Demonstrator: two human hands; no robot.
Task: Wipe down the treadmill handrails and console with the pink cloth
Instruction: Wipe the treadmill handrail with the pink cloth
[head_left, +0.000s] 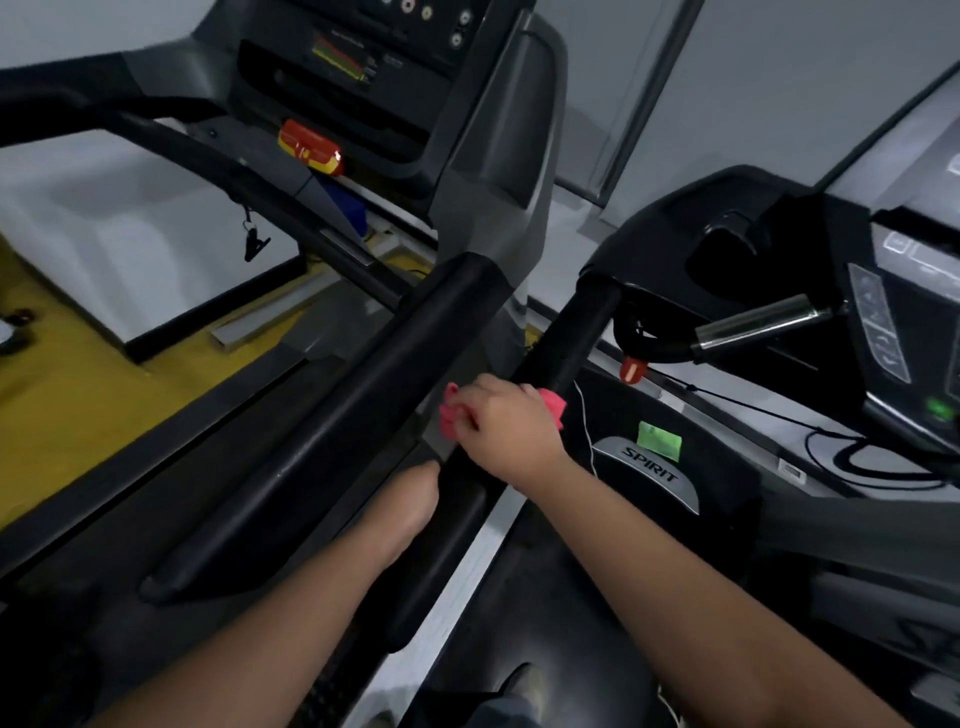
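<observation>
The pink cloth (450, 417) is wrapped over a black padded handrail (576, 338) of the right-hand treadmill. My right hand (501, 423) grips the cloth around this rail, and pink edges show on both sides of the fingers. My left forearm reaches up under the same rail. My left hand (423, 480) is almost wholly hidden behind the rail, so its fingers do not show. That treadmill's console (906, 291) is at the right edge.
A second treadmill stands on the left, with its own long black handrail (332, 436), dark console (358, 73) and red-yellow safety key (310, 146). A red clip (634, 370) on a cord hangs by the right machine. Yellow floor (78, 405) shows at the left.
</observation>
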